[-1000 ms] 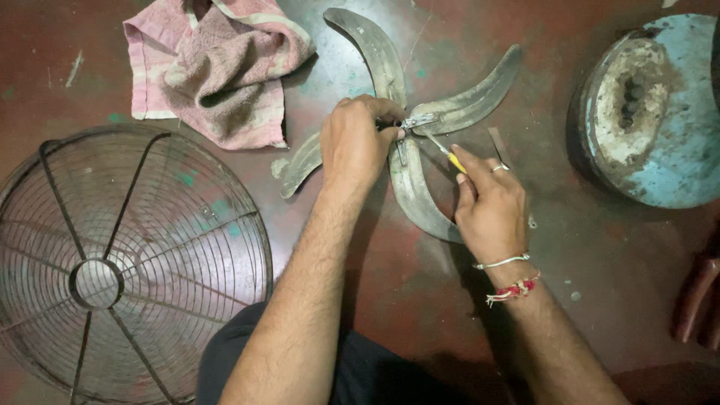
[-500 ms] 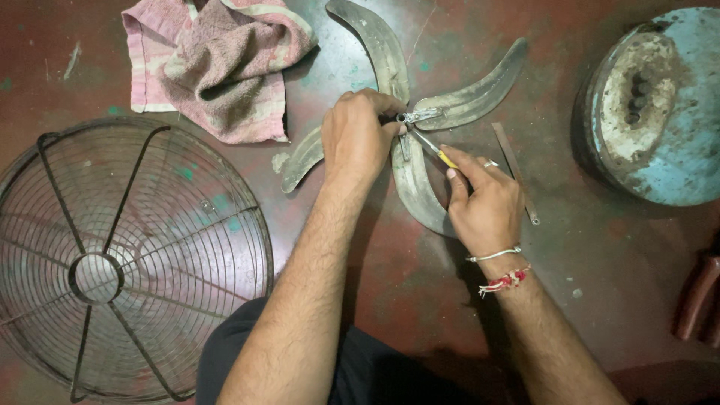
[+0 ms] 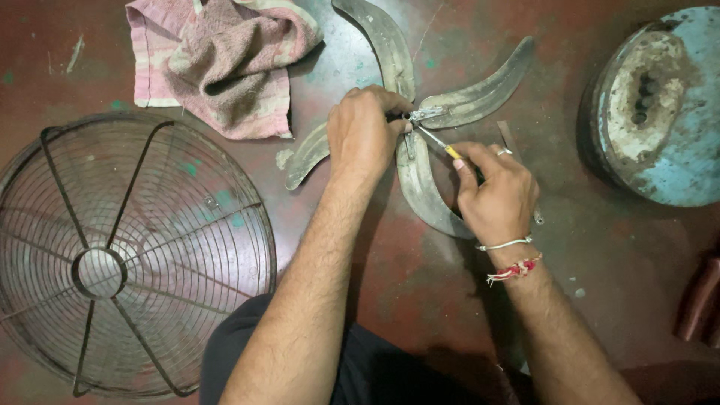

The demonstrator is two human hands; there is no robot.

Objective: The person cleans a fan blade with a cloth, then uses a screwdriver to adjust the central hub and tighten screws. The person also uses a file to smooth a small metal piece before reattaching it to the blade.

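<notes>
Pressing on the fan blade hub (image 3: 409, 124), left hand (image 3: 364, 135) covers it.

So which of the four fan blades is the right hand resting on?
The right hand lies on the blade pointing down toward the person. The others fan out up, upper right and lower left from the hub, clear of that hand.

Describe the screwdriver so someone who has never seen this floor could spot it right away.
Start at the grey fan blades spread on the red floor. At their hub, beside the left hand, a thin tool slants toward the right hand: the screwdriver. It alone has a slim shaft and yellow handle.
</notes>
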